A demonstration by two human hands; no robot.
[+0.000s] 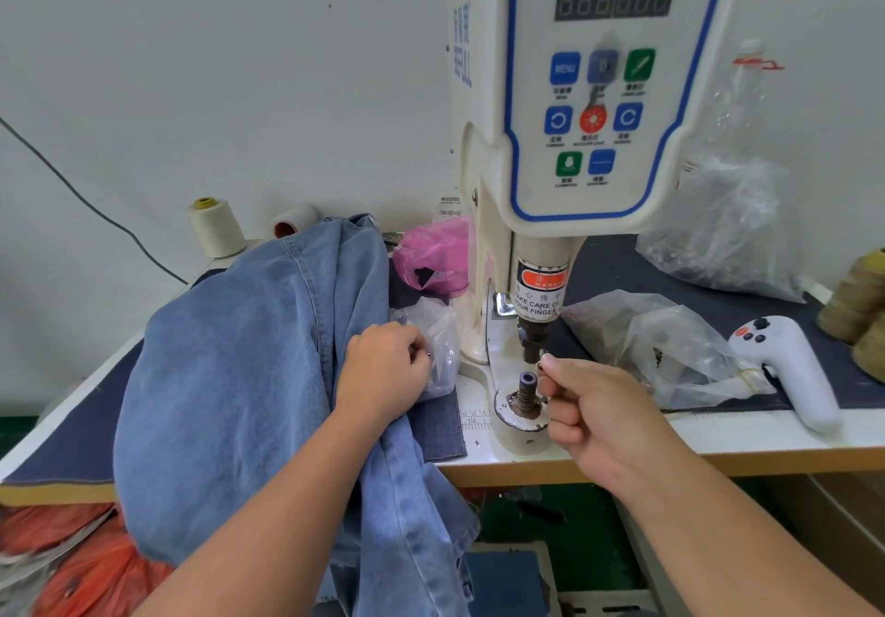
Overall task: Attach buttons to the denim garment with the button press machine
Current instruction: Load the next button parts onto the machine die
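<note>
Left hand (383, 367) pinches a button at a bag; right hand (594, 405) pinches another.

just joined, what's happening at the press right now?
A person is loading the button press machine. The right hand pinches a small button part beside the lower die, under the punch. The left hand rests on the denim garment and holds another small piece. No denim lies on the die yet.

The table (622, 449) carries the press machine (565, 137), denim garment (249, 353), plastic bags (670, 348) (clear ones) and thread cones (216, 227).
</note>
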